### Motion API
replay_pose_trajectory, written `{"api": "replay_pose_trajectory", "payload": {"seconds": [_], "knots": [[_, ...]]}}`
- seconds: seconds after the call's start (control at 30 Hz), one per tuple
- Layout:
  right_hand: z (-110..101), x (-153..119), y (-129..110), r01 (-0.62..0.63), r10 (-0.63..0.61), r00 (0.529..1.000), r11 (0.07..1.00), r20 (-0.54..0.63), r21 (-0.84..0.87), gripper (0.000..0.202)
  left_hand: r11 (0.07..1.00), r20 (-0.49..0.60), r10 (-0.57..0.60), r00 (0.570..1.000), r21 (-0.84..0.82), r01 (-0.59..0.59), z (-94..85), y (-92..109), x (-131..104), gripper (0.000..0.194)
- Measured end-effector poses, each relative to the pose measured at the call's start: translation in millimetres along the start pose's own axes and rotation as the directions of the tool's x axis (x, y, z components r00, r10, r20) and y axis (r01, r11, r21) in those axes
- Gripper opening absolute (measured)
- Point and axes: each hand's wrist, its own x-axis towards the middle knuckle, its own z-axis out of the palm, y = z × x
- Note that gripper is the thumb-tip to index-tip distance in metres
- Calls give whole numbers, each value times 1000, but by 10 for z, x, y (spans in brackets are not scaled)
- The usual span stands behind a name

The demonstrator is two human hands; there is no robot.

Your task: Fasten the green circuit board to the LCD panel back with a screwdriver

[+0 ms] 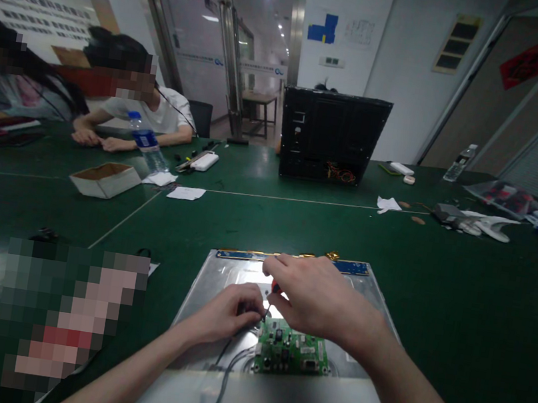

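A silver metal display panel (194, 298) lies flat before me, with a blue circuit strip (353, 268) along its far edge. On the panel sits a green circuit board (294, 350), with grey cables (224, 383) running from its left side. My right hand (318, 293) is closed around a red-handled screwdriver (276, 288), its thin shaft pointing down at the board's upper left corner. Close by, my left hand (235, 308) has its fingers pinched together at that same corner. Whatever may be between those fingertips is too small to make out.
A black-backed screen (333, 130) stands across the green table (225, 222). An open box (105, 180), a water bottle (148, 146) and a white power bank (205, 161) are at the left. White gloves (488, 226) lie at the right. Two people sit at the far left.
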Motion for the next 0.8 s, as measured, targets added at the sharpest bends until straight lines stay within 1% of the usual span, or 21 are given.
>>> {"api": "replay_pose_trajectory", "payload": {"seconds": [0.23,0.5,0.67,0.8], "knots": [[-9,-12,3,59,-60,998,998,16,16,16,1000,-3,-25,1000,-8,25,15,-29,-5,8],[13,11,10,-13,13,1000,1000,11,-6,10,1000,-2,15,1000,-7,-15,2,-34,0,9],[-24,-30,-2,32,-32,999,999,16,30,14,1000,-6,16,1000,-10,-16,14,-73,-3,8],[-40,-21,-11,29,-29,999,999,35,19,14,1000,-15,-10,1000,-21,9,18,-72,-9,8]]}}
